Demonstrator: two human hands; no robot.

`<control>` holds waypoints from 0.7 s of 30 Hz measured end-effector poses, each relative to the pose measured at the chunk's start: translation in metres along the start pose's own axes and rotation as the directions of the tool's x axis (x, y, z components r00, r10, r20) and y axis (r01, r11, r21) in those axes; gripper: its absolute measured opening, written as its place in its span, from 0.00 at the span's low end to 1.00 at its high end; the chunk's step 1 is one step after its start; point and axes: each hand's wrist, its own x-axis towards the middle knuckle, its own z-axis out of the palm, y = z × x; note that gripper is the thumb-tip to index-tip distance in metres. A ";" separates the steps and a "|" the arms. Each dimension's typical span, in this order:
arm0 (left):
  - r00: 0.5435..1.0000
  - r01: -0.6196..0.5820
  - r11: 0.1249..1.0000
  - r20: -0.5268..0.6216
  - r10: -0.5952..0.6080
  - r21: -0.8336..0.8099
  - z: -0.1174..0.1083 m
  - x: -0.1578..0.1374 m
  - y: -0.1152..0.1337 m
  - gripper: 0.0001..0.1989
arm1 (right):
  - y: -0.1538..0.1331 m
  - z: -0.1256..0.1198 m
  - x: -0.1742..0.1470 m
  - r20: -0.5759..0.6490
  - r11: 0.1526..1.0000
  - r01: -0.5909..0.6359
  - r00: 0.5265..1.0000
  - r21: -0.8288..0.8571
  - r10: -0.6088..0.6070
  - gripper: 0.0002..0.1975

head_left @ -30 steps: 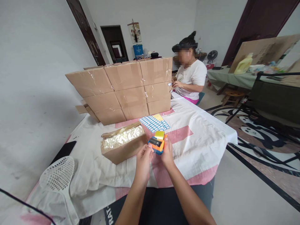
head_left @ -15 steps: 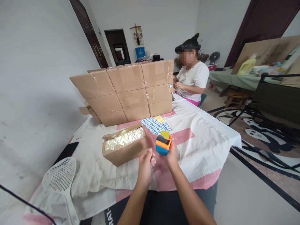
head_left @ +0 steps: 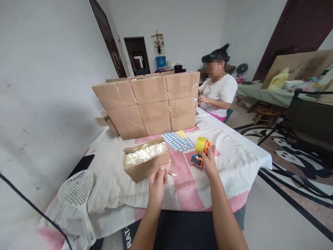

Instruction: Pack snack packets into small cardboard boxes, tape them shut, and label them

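Pinched in my left hand (head_left: 157,180) is a strip of clear tape (head_left: 170,172), its loose end sticking out to the right. Just beyond that hand lies a small cardboard box (head_left: 147,166) with shiny tape along its top. My right hand (head_left: 208,160) grips a tape dispenser (head_left: 201,146), orange and blue with a yellowish roll, tilted over the cloth. Between the hands and the stacked boxes is a sheet of blue-outlined white labels (head_left: 178,141) with a yellow patch.
Stacked cardboard boxes (head_left: 154,116) form a wall across the table's far side. A white perforated scoop (head_left: 78,191) lies at the left edge of the tablecloth (head_left: 223,187). Another person (head_left: 218,90) sits behind the boxes at right, hands by the stack.
My right hand has moved right and turned the tape dispenser, apart from my left hand. My left hand has come down by the small box with the tape strip. The view has shifted slightly.
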 end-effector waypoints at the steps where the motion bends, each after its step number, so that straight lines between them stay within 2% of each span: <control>1: 1.000 -0.009 1.000 -0.005 0.009 0.002 -0.002 -0.001 0.001 0.24 | -0.002 0.000 0.000 -0.023 1.000 -0.023 0.999 -0.019 0.023 0.17; 4: 0.999 -0.032 0.999 -0.016 0.032 0.005 -0.009 -0.002 0.003 0.24 | -0.017 0.000 -0.005 -0.207 0.995 -0.035 0.978 -0.092 0.016 0.25; 6: 0.999 -0.045 0.999 -0.012 0.045 0.011 -0.014 -0.002 0.002 0.24 | -0.040 0.002 -0.014 -0.329 0.981 0.033 0.939 -0.191 -0.095 0.28; 7: 0.999 -0.051 0.999 -0.006 0.051 0.016 -0.016 -0.002 0.002 0.24 | -0.056 0.005 -0.020 -0.306 0.968 0.098 0.937 -0.231 -0.168 0.26; 8: 0.998 -0.057 0.998 0.002 0.057 0.022 -0.018 -0.003 0.002 0.24 | -0.073 0.009 -0.028 -0.208 0.951 0.183 0.949 -0.247 -0.237 0.22; 9: 0.998 -0.063 0.998 0.012 0.062 0.028 -0.019 -0.003 0.002 0.24 | -0.092 0.014 -0.036 -0.046 0.933 0.277 0.954 -0.230 -0.295 0.17; 10: 0.997 -0.068 0.997 0.024 0.068 0.034 -0.020 -0.004 0.002 0.24 | -0.111 0.020 -0.044 0.155 0.918 0.356 0.931 -0.174 -0.332 0.12; 11: 0.997 -0.074 0.996 0.038 0.073 0.039 -0.021 -0.004 0.002 0.24 | -0.128 0.027 -0.052 0.323 0.900 0.416 0.875 -0.127 -0.359 0.10; 13: 0.994 -0.089 0.995 0.061 0.086 0.050 -0.022 -0.006 0.003 0.24 | -0.158 0.040 -0.065 0.515 0.847 0.518 0.761 -0.117 -0.394 0.10; 15: 0.992 -0.106 0.992 0.069 0.101 0.067 -0.024 -0.007 0.004 0.23 | -0.176 0.051 -0.074 0.619 0.789 0.594 0.682 -0.159 -0.389 0.12; 18: 0.991 -0.121 0.987 0.064 0.115 0.105 -0.027 -0.006 0.003 0.25 | -0.187 0.062 -0.080 0.742 0.747 0.642 0.584 -0.174 -0.329 0.04; 19: 0.992 -0.122 0.985 0.055 0.116 0.124 -0.028 -0.004 0.001 0.26 | -0.188 0.064 -0.082 0.761 0.731 0.660 0.562 -0.176 -0.324 0.02; 21: 0.993 -0.118 0.977 0.033 0.114 0.177 -0.030 0.000 -0.003 0.27 | -0.192 0.065 -0.084 0.765 0.682 0.708 0.538 -0.182 -0.355 0.05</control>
